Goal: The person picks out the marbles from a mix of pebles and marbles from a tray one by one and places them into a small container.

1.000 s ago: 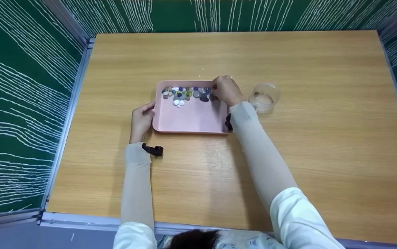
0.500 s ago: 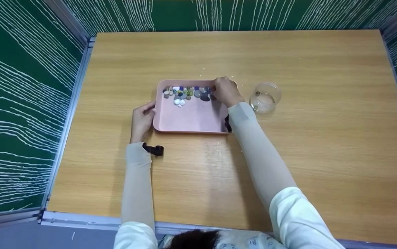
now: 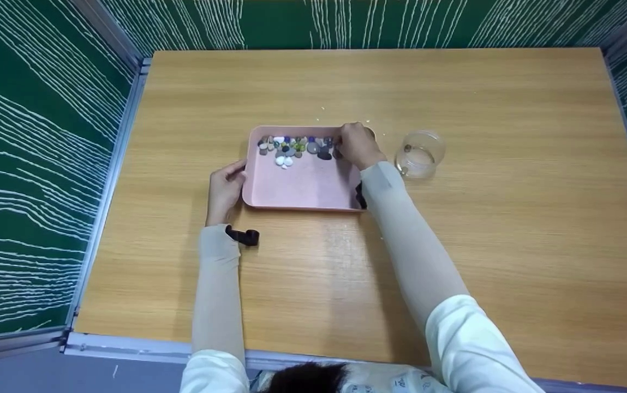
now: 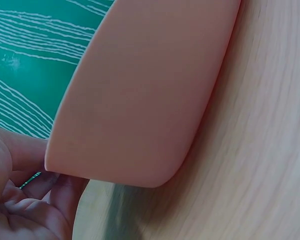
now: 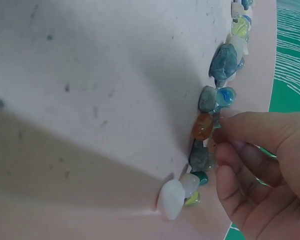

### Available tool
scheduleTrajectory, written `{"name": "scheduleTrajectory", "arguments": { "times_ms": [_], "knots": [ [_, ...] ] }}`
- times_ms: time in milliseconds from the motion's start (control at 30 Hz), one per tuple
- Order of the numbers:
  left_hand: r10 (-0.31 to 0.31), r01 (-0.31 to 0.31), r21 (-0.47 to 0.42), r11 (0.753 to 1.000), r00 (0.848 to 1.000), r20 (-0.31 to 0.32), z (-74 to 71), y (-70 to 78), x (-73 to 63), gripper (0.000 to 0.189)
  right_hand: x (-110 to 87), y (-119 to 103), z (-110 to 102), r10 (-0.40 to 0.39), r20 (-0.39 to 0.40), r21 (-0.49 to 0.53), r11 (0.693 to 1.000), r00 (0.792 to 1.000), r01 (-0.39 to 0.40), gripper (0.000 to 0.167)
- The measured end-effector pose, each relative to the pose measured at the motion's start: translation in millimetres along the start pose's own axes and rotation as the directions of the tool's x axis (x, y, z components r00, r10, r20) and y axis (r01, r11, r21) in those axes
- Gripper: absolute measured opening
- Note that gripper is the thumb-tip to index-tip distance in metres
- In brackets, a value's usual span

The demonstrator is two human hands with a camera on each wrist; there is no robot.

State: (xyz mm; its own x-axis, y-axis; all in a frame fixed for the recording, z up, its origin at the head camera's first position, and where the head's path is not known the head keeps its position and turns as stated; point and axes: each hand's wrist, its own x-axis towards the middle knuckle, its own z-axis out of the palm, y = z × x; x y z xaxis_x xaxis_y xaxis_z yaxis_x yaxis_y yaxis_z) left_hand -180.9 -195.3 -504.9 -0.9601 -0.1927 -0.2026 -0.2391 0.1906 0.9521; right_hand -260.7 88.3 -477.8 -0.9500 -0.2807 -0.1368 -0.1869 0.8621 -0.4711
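Stones (image 3: 290,152) lay inside the pink tray (image 3: 302,188), banked along its far wall and running left from my right hand (image 3: 359,144). Over the last second I saw next to no change: that hand stayed near the tray's far right corner, thumb and fingers bent in at the row, and its wrist view put an orange stone (image 5: 203,126) just beside the fingertips. Whether they pinched a stone between them, I could not tell. My left hand (image 3: 225,188) kept its hold on the tray's left edge, so I judged the tray steady and the pause fine fingertip work. Right of the working hand stood a clear cup (image 3: 433,161), small pieces showing at its side.
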Motion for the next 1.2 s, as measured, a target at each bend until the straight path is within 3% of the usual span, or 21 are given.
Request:
{"name": "scheduleTrajectory", "arguments": {
  "times_ms": [400,633,833,1200],
  "knots": [
    [-0.059,0.059,-0.028,0.998,0.998,0.007,0.3,-2.1,1.7,0.036,-1.7,3.5,3.7,0.009,0.008,0.011,1.000,1.000,-0.009,0.016],
    [-0.047,0.047,0.041,0.998,0.999,0.005,-1.0,-1.3,0.3,0.035,-1.8,4.8,3.4,0.026,0.007,-0.023,0.999,1.000,-0.026,0.011],
    [-0.077,0.077,0.040,0.996,0.997,0.007,-1.2,-0.3,-0.4,0.036,-1.4,5.8,3.5,0.033,0.030,0.002,0.999,0.999,-0.033,0.011],
    [-0.072,0.072,0.029,0.997,0.997,0.001,-0.7,0.1,0.5,0.036,0.7,3.7,0.6,0.041,0.031,0.033,0.999,0.999,-0.042,0.010]
  ]
}}
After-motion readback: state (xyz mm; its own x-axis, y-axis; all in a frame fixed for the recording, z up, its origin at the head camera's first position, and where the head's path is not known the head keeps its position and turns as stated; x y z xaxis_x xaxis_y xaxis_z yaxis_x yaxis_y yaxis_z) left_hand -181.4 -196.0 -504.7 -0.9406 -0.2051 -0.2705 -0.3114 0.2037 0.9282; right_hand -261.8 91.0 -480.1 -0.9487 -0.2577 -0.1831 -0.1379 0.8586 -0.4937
